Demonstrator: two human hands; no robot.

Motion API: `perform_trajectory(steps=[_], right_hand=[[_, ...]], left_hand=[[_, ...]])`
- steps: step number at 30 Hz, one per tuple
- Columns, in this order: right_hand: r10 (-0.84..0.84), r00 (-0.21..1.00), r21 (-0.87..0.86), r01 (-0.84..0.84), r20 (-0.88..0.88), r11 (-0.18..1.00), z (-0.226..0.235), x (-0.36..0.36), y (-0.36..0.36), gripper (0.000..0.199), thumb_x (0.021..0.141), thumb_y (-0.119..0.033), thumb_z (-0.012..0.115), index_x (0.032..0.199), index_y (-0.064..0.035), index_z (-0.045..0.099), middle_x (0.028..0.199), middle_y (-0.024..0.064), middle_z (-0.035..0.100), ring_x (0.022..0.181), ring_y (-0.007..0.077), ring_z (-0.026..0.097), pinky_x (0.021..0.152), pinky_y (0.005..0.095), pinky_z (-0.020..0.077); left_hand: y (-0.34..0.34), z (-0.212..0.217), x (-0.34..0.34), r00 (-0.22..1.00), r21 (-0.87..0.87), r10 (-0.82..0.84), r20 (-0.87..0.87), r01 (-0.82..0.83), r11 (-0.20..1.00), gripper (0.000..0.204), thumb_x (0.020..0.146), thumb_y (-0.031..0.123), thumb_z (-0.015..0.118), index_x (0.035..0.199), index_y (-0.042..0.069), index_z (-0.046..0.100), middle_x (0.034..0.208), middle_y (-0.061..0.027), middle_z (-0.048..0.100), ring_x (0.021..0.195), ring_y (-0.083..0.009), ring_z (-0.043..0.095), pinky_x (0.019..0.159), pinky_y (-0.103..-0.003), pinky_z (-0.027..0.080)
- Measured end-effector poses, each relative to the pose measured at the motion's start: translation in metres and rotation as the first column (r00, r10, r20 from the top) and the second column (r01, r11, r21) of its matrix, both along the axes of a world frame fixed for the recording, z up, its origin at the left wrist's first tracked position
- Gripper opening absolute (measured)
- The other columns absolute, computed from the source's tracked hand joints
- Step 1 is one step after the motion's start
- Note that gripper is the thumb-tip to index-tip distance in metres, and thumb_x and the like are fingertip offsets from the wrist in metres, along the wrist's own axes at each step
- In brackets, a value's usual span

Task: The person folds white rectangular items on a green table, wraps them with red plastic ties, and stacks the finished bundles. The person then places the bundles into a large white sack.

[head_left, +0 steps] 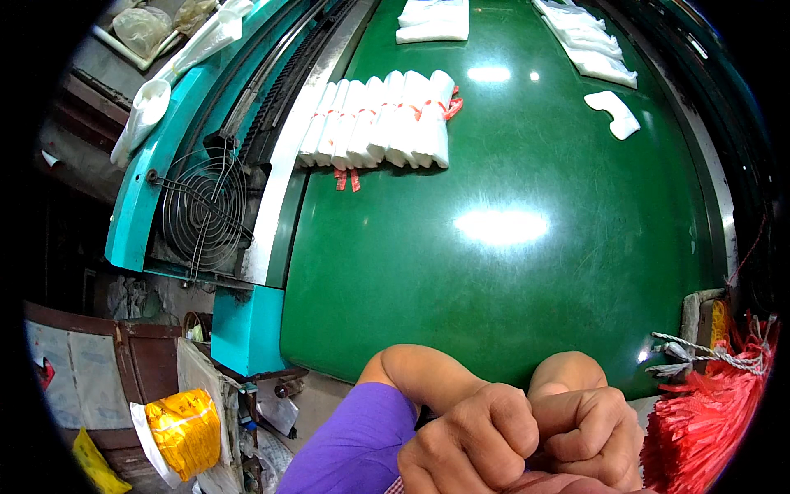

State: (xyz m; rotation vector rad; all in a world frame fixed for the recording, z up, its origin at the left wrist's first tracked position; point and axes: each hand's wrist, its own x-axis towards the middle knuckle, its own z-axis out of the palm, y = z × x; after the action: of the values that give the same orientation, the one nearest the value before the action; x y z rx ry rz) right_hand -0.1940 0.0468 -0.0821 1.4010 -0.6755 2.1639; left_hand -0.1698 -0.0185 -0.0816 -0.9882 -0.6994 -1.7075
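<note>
Close in at the lower edge, my left hand [471,435] is curled into a fist, its purple-sleeved arm bent in from the left. Beside it my right hand [588,428] is also closed, fingers folded inward. Whatever the fingers may hold is hidden. Both hands are held near my body, by the near end of a green belt table [411,272]. On that table, at the left, lies a row of several folded white plastic bundles [374,123], tied round with red strips.
Farther off lie a white plastic stack [433,20], overlapping white sheets [588,41] and a curved white scrap [613,114]. Red plastic strips [704,424] hang at the right with grey rope [708,350]. A turquoise machine frame with a wire fan guard [206,212] borders the left; a yellow-wrapped roll [183,434] is below.
</note>
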Motion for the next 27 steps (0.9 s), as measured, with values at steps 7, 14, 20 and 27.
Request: perform_trajectory(steps=[7,14,20,27], right_hand=[[0.074,0.993,-0.121,-0.084,-0.088,0.989,0.000,-0.008,-0.007,0.026,0.073,0.005,0.052,0.055,-0.0067,0.040,0.055,0.0065,0.043,0.039,0.0148,0.033,0.033,0.0277,0.0291],[0.111,0.964,-0.421,-0.207,-0.240,0.883,0.003,-0.012,-0.017,0.028,0.070,0.008,0.046,0.055,-0.0136,0.036,0.048,-0.0035,0.037,0.037,0.0072,0.040,0.030,0.0222,0.0254],[0.062,0.998,-0.018,-0.061,0.023,0.998,0.003,0.000,-0.001,0.026,0.070,0.006,0.054,0.053,-0.0055,0.039,0.055,0.0074,0.043,0.039,0.0162,0.034,0.034,0.0299,0.0304],[0.040,0.999,-0.035,-0.041,-0.030,0.999,0.002,-0.004,0.000,0.026,0.067,0.008,0.055,0.051,-0.0046,0.039,0.055,0.0078,0.044,0.039,0.0166,0.034,0.035,0.0303,0.0318]], left_hand=[[0.002,-0.003,0.003,1.000,-0.012,0.017,0.006,-0.017,1.000,0.037,0.079,-0.004,0.042,0.057,0.021,0.024,0.045,0.0109,0.029,0.035,-0.0016,0.020,0.039,-0.023,0.013],[0.005,-0.001,0.001,0.999,0.031,0.033,0.002,-0.033,0.999,0.037,0.078,-0.004,0.041,0.057,0.021,0.024,0.045,0.0110,0.030,0.035,-0.0018,0.020,0.038,-0.023,0.013],[0.004,-0.004,0.002,0.998,0.041,0.052,-0.019,-0.051,0.998,0.038,0.078,-0.005,0.042,0.056,0.021,0.023,0.044,0.0113,0.030,0.035,-0.0018,0.019,0.038,-0.023,0.012],[0.007,-0.004,0.001,0.997,0.058,0.066,-0.028,-0.064,0.996,0.039,0.077,-0.005,0.042,0.056,0.021,0.023,0.044,0.0115,0.030,0.034,-0.0017,0.018,0.038,-0.023,0.012]])
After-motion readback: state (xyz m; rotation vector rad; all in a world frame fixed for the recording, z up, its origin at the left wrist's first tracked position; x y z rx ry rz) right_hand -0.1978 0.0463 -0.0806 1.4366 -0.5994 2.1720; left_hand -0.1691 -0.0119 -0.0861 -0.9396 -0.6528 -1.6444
